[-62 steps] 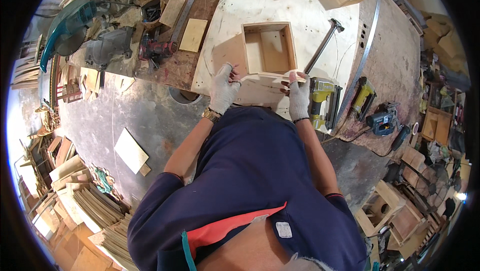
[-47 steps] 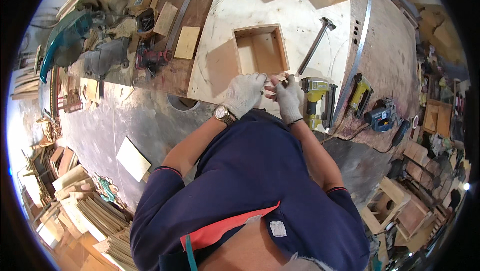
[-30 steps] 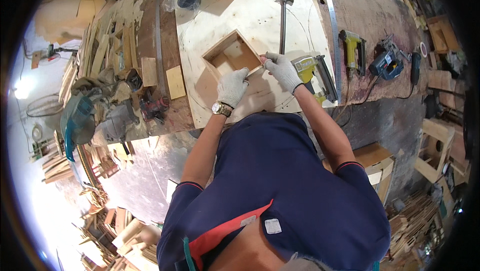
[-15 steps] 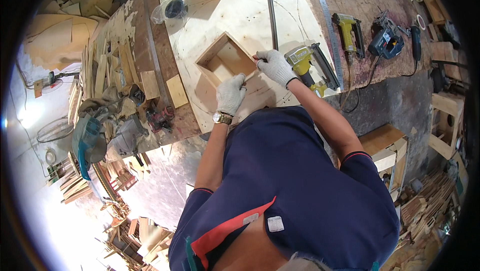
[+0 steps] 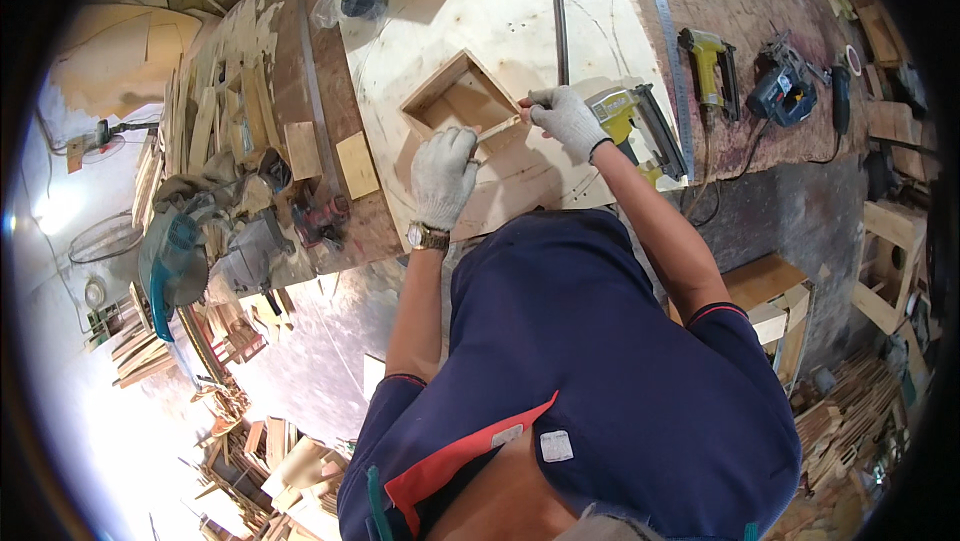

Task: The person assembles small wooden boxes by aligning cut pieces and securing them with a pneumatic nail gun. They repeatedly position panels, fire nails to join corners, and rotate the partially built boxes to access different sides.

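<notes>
A small open-topped wooden box (image 5: 432, 91) lies on a pale plywood sheet (image 5: 390, 66), turned at an angle to me. My left hand (image 5: 445, 177), in a white knit glove, is closed on its near wall, fingers curled over the top edge. At the right corner my gloved right hand (image 5: 568, 121) pinches the end of that same wall between thumb and fingers. My left palm and knuckles hide part of the near side. Just right of my right hand, a yellow nail gun (image 5: 617, 119) rests on the sheet. A hammer (image 5: 561, 31) lies beyond that hand, head away from me.
A steel ruler (image 5: 668, 33) runs along the sheet's right side. Farther right lie a second yellow nail gun (image 5: 708, 63) and a blue jigsaw (image 5: 780, 89) with cords. Leftward are thin wood pieces (image 5: 357, 167), a red drill (image 5: 322, 219) and a teal circular-bladed saw (image 5: 165, 266).
My left hand has shifted left along the near wall of the box, its fingers now over the edge. The right hand keeps to the right corner. The whole view has moved slightly.
</notes>
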Available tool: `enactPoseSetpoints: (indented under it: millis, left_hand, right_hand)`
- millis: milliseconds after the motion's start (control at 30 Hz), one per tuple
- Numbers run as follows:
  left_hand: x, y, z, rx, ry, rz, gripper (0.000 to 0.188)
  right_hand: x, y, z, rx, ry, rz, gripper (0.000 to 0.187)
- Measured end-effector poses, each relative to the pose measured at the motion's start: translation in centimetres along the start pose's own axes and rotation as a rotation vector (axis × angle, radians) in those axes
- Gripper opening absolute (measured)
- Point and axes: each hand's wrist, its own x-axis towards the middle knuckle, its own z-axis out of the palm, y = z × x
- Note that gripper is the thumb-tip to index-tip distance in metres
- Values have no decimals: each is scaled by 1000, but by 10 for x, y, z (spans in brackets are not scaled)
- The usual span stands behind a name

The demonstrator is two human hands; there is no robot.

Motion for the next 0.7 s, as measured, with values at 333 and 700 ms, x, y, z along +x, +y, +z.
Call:
enactPoseSetpoints:
  millis: [333,700]
  left_hand:
    - [2,-15,51,-73,-181,-170,15]
    - [17,4,71,50,-113,-133,22]
  right_hand:
    - [-4,-8,-2,23,-16,45,36]
    - [-7,-11,-6,18,-22,60,34]
